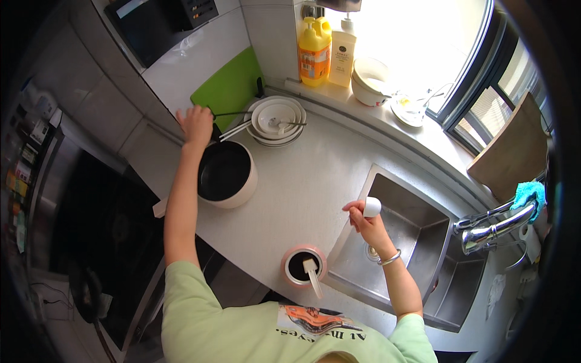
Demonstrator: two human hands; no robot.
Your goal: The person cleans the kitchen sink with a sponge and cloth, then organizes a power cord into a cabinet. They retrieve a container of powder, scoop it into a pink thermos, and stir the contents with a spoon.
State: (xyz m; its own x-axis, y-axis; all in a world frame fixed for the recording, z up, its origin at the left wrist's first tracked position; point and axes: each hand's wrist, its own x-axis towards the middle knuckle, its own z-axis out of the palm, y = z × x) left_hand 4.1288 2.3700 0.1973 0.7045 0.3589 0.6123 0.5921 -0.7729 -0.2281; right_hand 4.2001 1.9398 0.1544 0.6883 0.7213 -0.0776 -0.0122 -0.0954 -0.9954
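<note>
My left hand [196, 125] reaches over the counter's back left corner, beside a green cutting board [231, 84]. A dark thin-shafted utensil [231, 113] and a black holder-like object [217, 132] are right by its fingers; whether it grips either cannot be told. Below that hand stands a deep pot [227, 174] with a pale outside and dark inside. My right hand [370, 229], wearing a bracelet, holds a small white rounded object [372, 207] over the sink's left edge. Nearer my body is a pink round container [286, 267] with a dark interior; a pale-handled brush or spatula [312, 274] rests in it.
Stacked white bowls and plates [277, 115] hold cutlery. A steel sink [404, 231] with a chrome faucet [494, 229] lies right. Along the windowsill stand a yellow jug [315, 52], a pump bottle [342, 56] and bowls [370, 84]. A black cooktop [104, 218] is left.
</note>
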